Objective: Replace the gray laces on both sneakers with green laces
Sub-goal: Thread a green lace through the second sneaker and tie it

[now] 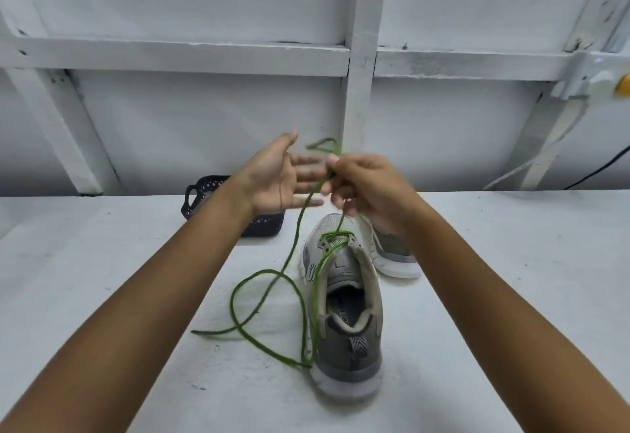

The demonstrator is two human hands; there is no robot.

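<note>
A grey sneaker [344, 303] stands on the white table, heel towards me, with a green lace [293, 238] threaded through its front eyelets. The lace rises from the shoe to my right hand [368, 190], which pinches it above the toe; a short end sticks up past the fingers. My left hand [276, 180] is held open beside it, palm facing right, fingers straight, close to the lace. The lace's long part loops on the table left of the shoe. The second sneaker [392, 252] lies behind, partly hidden by my right wrist.
A dark plastic basket [204, 194] sits at the back of the table behind my left forearm. A white framed wall runs along the table's far edge. A black cable [600, 170] and a yellow-buttoned box [624, 84] are at the far right.
</note>
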